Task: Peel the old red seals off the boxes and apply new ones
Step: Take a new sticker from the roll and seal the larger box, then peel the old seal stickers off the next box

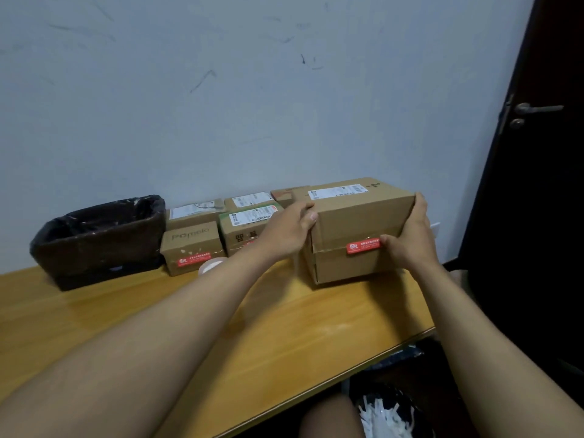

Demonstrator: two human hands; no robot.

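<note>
1. Gripped at both ends by left hand (289, 230) and right hand (410, 238), fingers clamped: large brown cardboard box (357, 229), on wooden desk (189, 311).
2. Best kept steady, then red seal (363, 247) lifted from one corner, slowly.

Plain brown cardboard box (357, 222) with a white shipping label (338, 191) printed in black on top and a red seal (363, 247) lettered in white on its front; a smaller brown box (189, 245) with grey lettering and its own red seal (193, 258); green-edged box (246, 229); black-lined dark basket (101, 238); yellow-orange wooden table (126, 311); pale blue-grey scuffed wall (252, 90)
</note>
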